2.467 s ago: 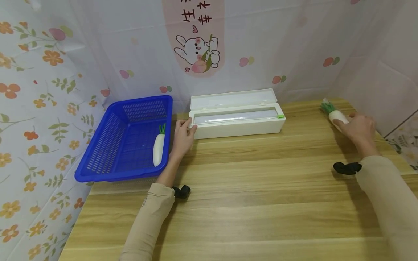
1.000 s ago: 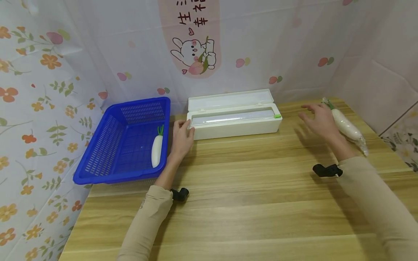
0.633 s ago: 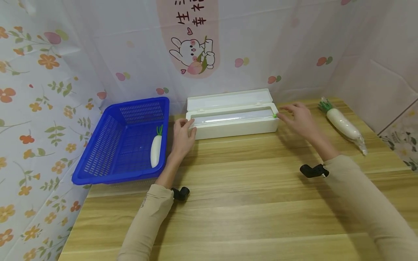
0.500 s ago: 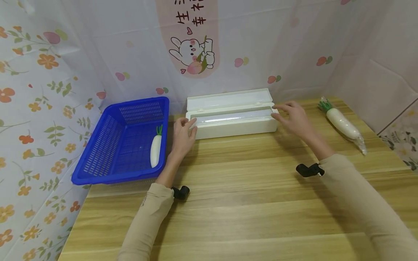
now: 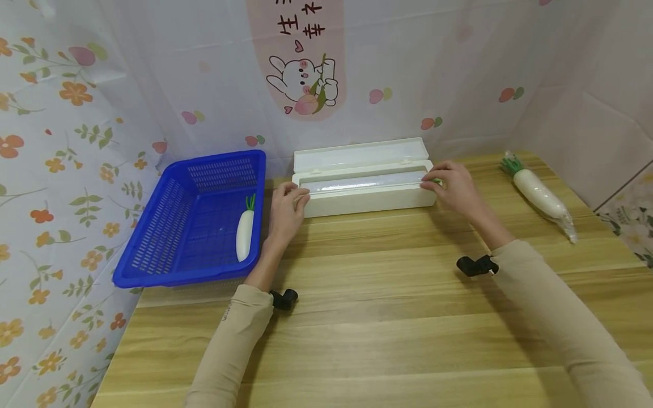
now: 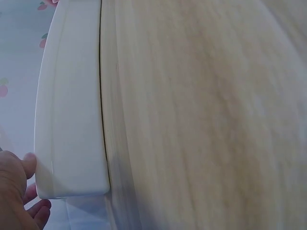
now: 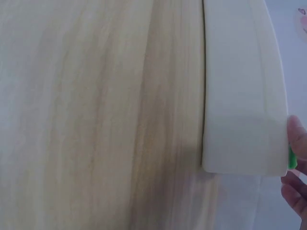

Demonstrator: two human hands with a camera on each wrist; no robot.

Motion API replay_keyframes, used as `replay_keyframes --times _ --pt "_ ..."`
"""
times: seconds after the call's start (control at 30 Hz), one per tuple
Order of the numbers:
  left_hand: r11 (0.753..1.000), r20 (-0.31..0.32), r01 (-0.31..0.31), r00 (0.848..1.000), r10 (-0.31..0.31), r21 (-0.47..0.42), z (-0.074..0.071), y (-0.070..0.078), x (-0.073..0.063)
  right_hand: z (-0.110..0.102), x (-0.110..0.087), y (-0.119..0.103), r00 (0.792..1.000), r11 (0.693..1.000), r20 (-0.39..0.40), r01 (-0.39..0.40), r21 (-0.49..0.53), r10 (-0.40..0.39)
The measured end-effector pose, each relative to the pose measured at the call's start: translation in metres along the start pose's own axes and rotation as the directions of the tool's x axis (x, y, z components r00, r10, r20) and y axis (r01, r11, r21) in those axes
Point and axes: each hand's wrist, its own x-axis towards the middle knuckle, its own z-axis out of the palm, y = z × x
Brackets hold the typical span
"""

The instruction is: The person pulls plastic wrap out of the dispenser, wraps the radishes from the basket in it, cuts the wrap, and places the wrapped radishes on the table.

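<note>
A white cling film dispenser stands near the back of the table, its lid raised against the wall. Cling film lies along its long opening. My left hand grips the left end, thumb at the top edge and fingers around the end in the left wrist view. At the other end, my right hand pinches the film's edge between thumb and index finger. A green slider shows between those fingers. On the right lies a white radish wrapped in clear film, its green stalks pointing to the back.
A blue basket stands on the left, beside my left forearm. Inside it lies an unwrapped white radish. A patterned sheet hangs behind the wooden table.
My right hand has let go of the wrapped radish and moved left to the dispenser's right end, where its fingertips have come together. My left hand has stayed at the left end.
</note>
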Motion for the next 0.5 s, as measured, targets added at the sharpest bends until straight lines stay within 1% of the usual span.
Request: replay_keyframes --times 0.13,0.3,0.5 --pt "1.0 -0.016 -0.009 1.0 0.01 0.018 0.001 0.001 0.003 0.0 0.003 -0.001 0.999 1.0 -0.031 0.019 -0.014 -0.019" --pt "0.999 -0.004 0.02 1.0 -0.02 0.045 0.001 0.002 0.007 0.0 0.005 -0.003 0.997 1.0 -0.073 0.029 -0.007 -0.03" --pt "0.998 0.002 0.049 0.999 -0.049 0.048 0.0 0.005 0.011 0.002 0.006 -0.005 0.993 1.0 -0.121 0.013 0.017 -0.011"
